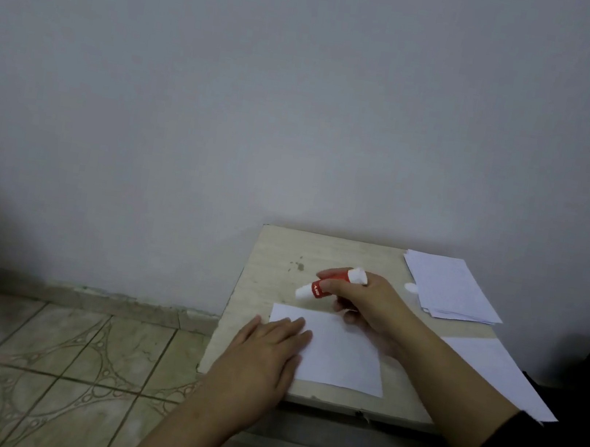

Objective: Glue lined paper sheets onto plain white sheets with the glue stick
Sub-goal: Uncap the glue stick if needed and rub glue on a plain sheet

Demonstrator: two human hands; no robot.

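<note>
A plain white sheet (342, 356) lies flat on the small beige table (270, 277). My left hand (262, 356) presses its left edge with straight fingers. My right hand (365, 303) grips a red and white glue stick (318, 290) just above the sheet's far edge, with the stick's white end pointing left. A stack of lined sheets (452, 289) sits at the table's far right corner. A small white cap (411, 288) lies beside that stack.
Another white sheet (493, 371) lies at the table's right side, partly under my right forearm. A grey wall stands right behind the table. Patterned floor tiles (55, 359) spread out to the left, below the table's left edge.
</note>
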